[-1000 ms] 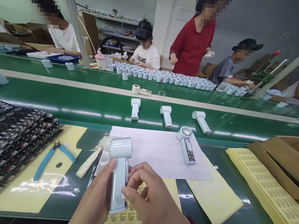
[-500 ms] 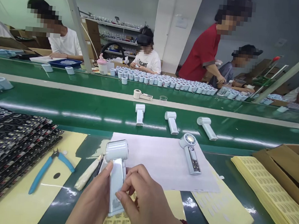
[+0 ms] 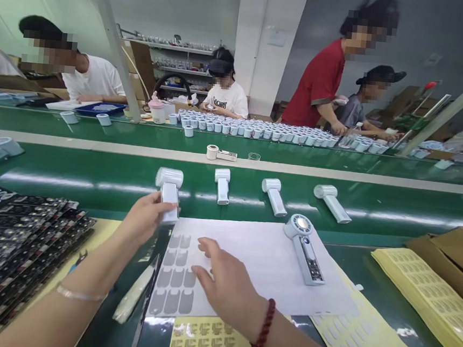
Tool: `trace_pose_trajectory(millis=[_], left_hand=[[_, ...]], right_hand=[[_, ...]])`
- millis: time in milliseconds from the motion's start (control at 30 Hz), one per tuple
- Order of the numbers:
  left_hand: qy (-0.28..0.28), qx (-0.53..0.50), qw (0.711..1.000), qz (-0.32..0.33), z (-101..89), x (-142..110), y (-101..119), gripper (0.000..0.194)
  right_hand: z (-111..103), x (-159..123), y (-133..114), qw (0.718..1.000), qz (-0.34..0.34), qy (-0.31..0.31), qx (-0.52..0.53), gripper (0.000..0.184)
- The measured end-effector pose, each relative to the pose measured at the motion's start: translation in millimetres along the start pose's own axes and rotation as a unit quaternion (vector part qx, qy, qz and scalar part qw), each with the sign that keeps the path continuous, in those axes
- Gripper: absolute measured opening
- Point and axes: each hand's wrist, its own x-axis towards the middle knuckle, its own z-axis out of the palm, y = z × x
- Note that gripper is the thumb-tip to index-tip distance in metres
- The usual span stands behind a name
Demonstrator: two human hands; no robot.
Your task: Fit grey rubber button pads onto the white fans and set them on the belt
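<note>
My left hand (image 3: 145,217) is closed around the handle of a pale blue handheld fan (image 3: 170,179), its round head upward, at the near edge of the green conveyor belt. My right hand (image 3: 229,289) has its fingers apart and holds nothing, over the white paper (image 3: 249,245). Beside its fingertips are grey rounded stickers (image 3: 177,277) in rows. Below it lies a yellow sheet of printed labels (image 3: 204,341). Another fan (image 3: 307,256), its buttons facing up, rests on the right part of the paper.
Several fans, one of them a pale fan (image 3: 223,186), lie along the belt (image 3: 93,183). Tweezers (image 3: 146,301) and a white wrapped stick (image 3: 134,294) are left of the paper. Black printed sheets (image 3: 14,246) are stacked at left, label sheets (image 3: 427,293) at right. Co-workers sit opposite.
My left hand has carried the fan forward and up to the belt. My right hand has come off the fan and opened, and the grey stickers and tweezers are now uncovered.
</note>
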Motion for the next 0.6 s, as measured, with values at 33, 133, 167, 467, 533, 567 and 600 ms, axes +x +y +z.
trace_pose_trajectory(millis=[33, 133, 167, 467, 533, 567, 600], left_hand=[[0.017, 0.018, 1.0, -0.001, 2.0, 18.4, 2.8, 0.011], [0.054, 0.079, 0.995, 0.001, 6.0, 58.0, 6.8, 0.012], [0.064, 0.1, 0.993, 0.007, 6.5, 65.1, 8.0, 0.018], [-0.013, 0.253, 0.956, 0.149, 88.0, 17.6, 22.9, 0.025], [-0.178, 0.277, 0.936, 0.125, 132.1, -22.4, 8.7, 0.01], [-0.239, 0.297, 0.918, 0.104, 153.9, -42.7, -1.4, 0.012], [-0.276, 0.32, 0.902, 0.087, 174.3, -61.0, -12.6, 0.021]], right_hand=[[4.5, 5.3, -0.2, 1.0, -0.01, -0.011, -0.024, 0.051], [18.4, 24.9, -2.6, 0.993, -0.04, -0.02, -0.106, 0.062], [21.8, 31.8, -3.4, 0.99, -0.049, -0.016, -0.129, 0.062], [25.6, 63.6, 1.3, 0.97, -0.109, 0.01, -0.216, 0.04], [25.6, 68.5, 3.3, 0.972, -0.095, 0.015, -0.213, 0.026], [25.4, 70.8, 3.7, 0.974, -0.078, 0.019, -0.211, 0.023], [24.8, 72.7, 3.5, 0.976, -0.058, 0.026, -0.208, 0.021]])
